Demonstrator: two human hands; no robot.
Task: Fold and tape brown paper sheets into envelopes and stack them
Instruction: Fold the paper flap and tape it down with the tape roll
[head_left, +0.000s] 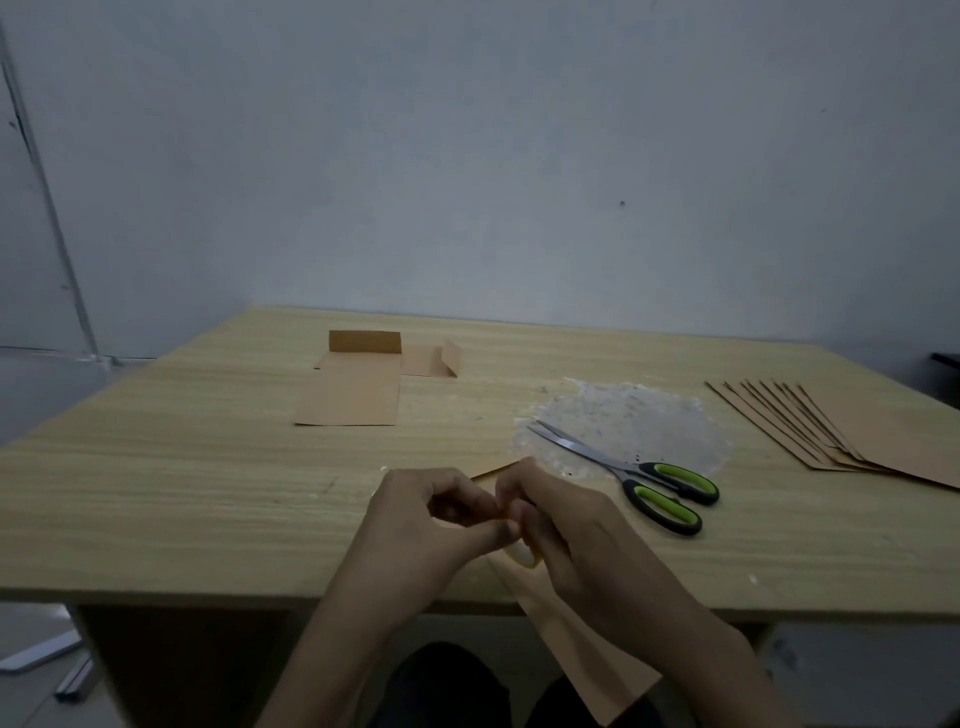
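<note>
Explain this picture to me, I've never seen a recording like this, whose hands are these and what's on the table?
No machine here: a camera worn on a person's head looks down at their own two hands. The left hand and right hand meet over a brown paper sheet that hangs over the near edge of the table, and together they pinch a small yellowish roll, probably tape. To the right lie green-handled scissors, partly on clear scraps, and a fanned stack of brown sheets. Farther back lies a partly folded envelope.
</note>
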